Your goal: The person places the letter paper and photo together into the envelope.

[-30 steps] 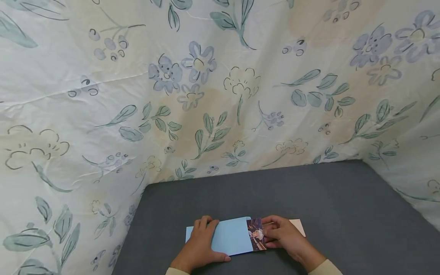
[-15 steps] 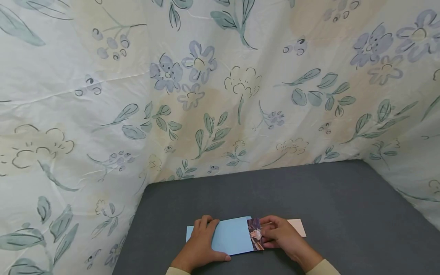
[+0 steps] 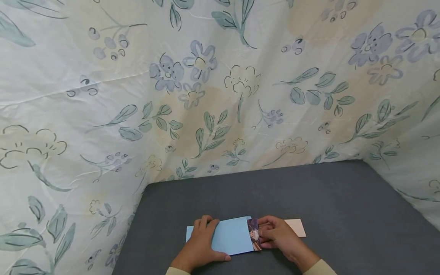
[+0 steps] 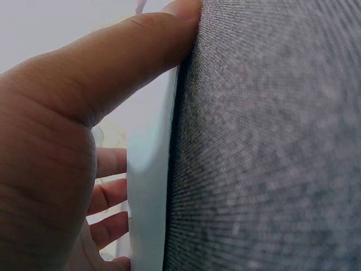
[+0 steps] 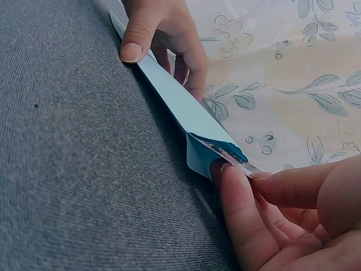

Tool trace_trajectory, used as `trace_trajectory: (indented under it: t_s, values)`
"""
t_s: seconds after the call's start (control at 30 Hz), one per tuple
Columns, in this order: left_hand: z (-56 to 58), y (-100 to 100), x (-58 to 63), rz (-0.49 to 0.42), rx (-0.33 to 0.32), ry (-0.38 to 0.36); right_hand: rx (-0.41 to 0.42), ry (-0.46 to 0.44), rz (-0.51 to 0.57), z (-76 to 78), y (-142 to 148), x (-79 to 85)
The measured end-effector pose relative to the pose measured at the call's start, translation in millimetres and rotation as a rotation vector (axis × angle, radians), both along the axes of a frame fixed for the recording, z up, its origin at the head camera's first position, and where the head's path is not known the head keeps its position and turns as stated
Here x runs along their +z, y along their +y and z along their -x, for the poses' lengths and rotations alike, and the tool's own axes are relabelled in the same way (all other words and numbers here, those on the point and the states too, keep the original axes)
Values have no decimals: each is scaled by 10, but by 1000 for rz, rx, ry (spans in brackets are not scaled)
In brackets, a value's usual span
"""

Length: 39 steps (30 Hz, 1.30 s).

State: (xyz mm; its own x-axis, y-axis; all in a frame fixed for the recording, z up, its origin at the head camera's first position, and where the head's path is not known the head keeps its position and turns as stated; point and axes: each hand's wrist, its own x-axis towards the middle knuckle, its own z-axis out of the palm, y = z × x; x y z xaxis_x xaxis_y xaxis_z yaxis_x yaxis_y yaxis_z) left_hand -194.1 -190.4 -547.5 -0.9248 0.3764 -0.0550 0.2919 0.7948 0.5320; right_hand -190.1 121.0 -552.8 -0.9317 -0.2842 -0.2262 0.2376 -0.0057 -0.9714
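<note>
A light blue envelope point(image 3: 232, 235) lies on the dark grey table, its mouth facing right. My left hand point(image 3: 203, 242) holds it across its width, thumb at the near edge and fingers at the far edge; the left wrist view shows the thumb point(image 4: 124, 62) along the envelope's side point(image 4: 149, 164). From the mouth sticks a narrow strip of a dark purple picture card point(image 3: 253, 235). My right hand point(image 3: 280, 236) pinches the card's outer end. In the right wrist view the envelope's mouth point(image 5: 217, 144) gapes around the card, close to the right fingertips point(image 5: 234, 180). The card's other part is hidden inside.
A pale pink paper piece point(image 3: 295, 228) shows behind the right hand, partly covered by it. Floral cloth point(image 3: 206, 84) hangs along the back and sides of the grey table point(image 3: 326, 198).
The right hand has moved a little left, sliding the card farther into the envelope, so less of its picture shows. The left hand and the envelope have stayed in place.
</note>
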Motion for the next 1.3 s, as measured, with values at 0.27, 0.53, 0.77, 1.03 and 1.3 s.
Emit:
trace_trajectory:
  t_s: [0.27, 0.53, 0.77, 1.03, 1.3]
  values:
    - [-6, 3, -16, 1, 1, 7, -3, 11, 5, 14, -55, -36]
    - [4, 24, -25, -6, 10, 15, 15, 25, 10, 54, -74, -27]
    - [35, 58, -43, 3, 18, 18, 25, 26, 0, 117, -89, -33]
    - [55, 51, -36, 1, 16, 10, 33, 20, 6, 147, -145, -38]
    - [60, 37, -27, -8, 4, -1, 45, 17, 6, 143, -195, -38]
